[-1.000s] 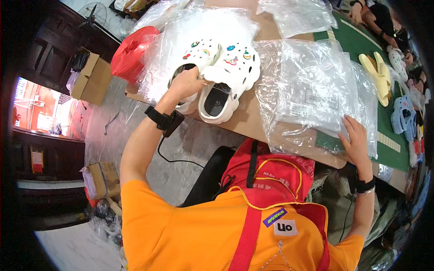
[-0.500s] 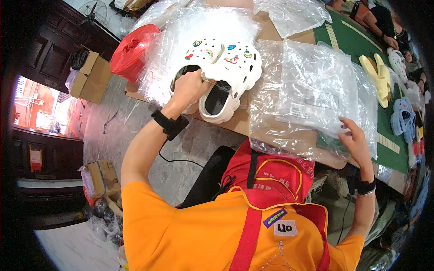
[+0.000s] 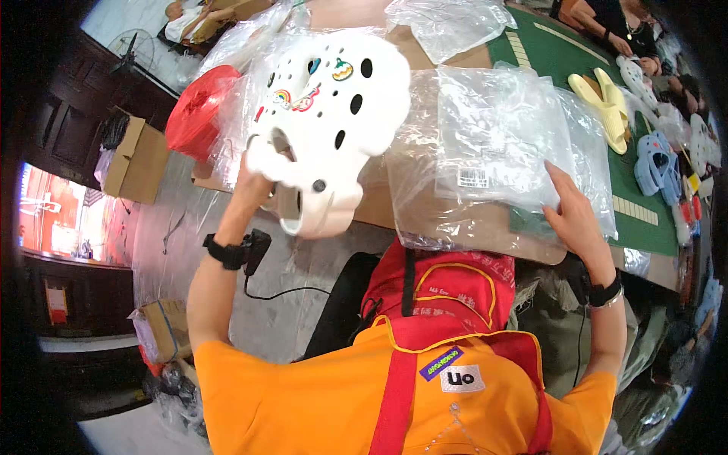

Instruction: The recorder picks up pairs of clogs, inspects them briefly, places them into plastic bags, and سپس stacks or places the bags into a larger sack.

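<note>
A pair of white clogs (image 3: 318,114) with small coloured charms hangs tilted over the near left edge of the table. My left hand (image 3: 252,183) is closed on the clogs at their heel end, where part of the fingers is hidden. One clog covers most of the other. Clear plastic bags (image 3: 497,129) lie stacked to the right of the clogs. Over the near right part of this stack, my right hand (image 3: 574,216) is open, fingers apart and fingertips at the bags. Whether they touch the plastic I cannot tell.
A red roll (image 3: 201,114) stands left of the clogs. Yellow slippers (image 3: 603,106) and blue clogs (image 3: 658,167) lie on the green mat (image 3: 542,38) at the right. Another person's hands (image 3: 644,64) work at the far right. A cardboard box (image 3: 136,163) stands at the left.
My left hand has moved left and slightly down, turning the clogs so that their side shows. My right hand still hovers at the bags, its fingers now stretched further.
</note>
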Motion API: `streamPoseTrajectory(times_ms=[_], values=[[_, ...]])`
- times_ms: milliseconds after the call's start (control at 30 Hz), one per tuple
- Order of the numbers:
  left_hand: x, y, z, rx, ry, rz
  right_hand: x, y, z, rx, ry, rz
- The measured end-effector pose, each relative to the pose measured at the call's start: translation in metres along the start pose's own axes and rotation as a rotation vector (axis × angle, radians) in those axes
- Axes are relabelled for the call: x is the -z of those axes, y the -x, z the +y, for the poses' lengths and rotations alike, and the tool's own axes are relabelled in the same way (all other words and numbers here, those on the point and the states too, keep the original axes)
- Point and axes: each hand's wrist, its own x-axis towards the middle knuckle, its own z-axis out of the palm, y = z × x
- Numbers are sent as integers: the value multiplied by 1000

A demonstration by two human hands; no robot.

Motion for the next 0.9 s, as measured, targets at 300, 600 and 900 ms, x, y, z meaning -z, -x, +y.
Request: streamPoseTrajectory(times_ms=[300, 600, 900], values=[[-54, 6, -44, 363, 623, -473, 3, -19, -18, 344, -278, 47], [-72, 34, 56, 176, 640, -976, 22, -8, -29, -23, -400, -154], [-86, 23, 81, -25, 441, -725, 8, 2, -39, 290, -90, -156]])
